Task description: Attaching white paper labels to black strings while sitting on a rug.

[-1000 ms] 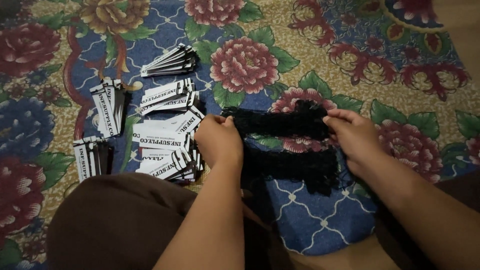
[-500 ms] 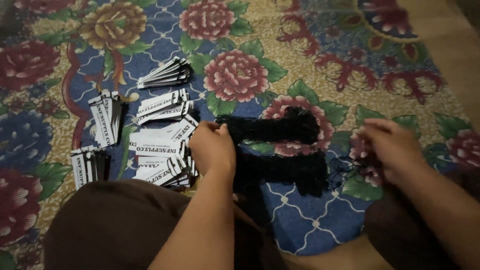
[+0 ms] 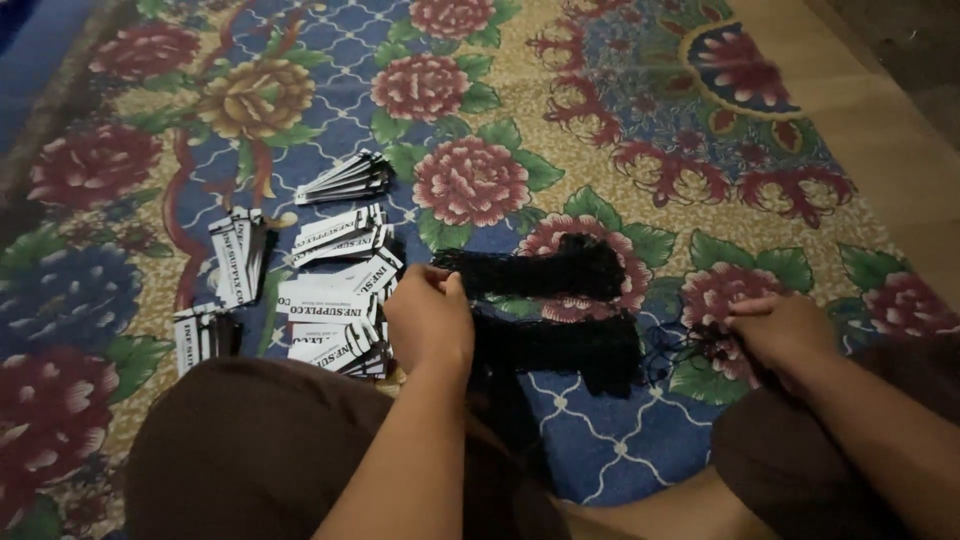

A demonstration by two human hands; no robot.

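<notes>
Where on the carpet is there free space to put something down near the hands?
Bare carpet lies beyond the black bundles and between them and the right hand. It is crowded left of the left hand, where card stacks spread out.

The single head-worn camera looked steeply down and forward from close above the seated person's lap. It faced a floral-patterned carpet in red, blue and tan (image 3: 470, 185), with brown-clad knees (image 3: 250, 450) filling the bottom edge and bare tan floor (image 3: 890, 130) at upper right.
</notes>
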